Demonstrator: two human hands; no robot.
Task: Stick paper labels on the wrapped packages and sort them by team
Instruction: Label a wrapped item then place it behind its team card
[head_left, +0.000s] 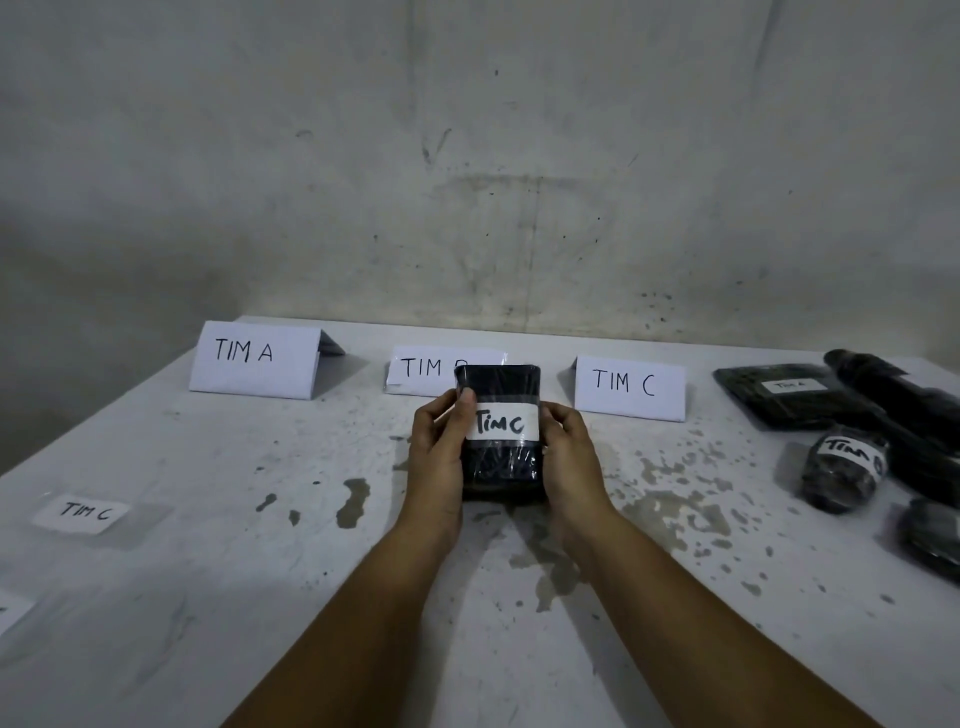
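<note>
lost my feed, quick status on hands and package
Both hands, left and right, hold black package. Label reads TIM C. TIM C sign right, nothing between.

The package (498, 431) you hold carries a label (503, 422) reading "TIM C". Folded cards at the back read "TIM A" (254, 359), "TIM" with its last letter hidden (426, 370), and "TIM C" (628, 387). A loose slip (85, 511) on the worktop (208, 597) says "TIM C".

Wrapped packages (852, 415) crowd the table's (208, 597) right side.
</note>
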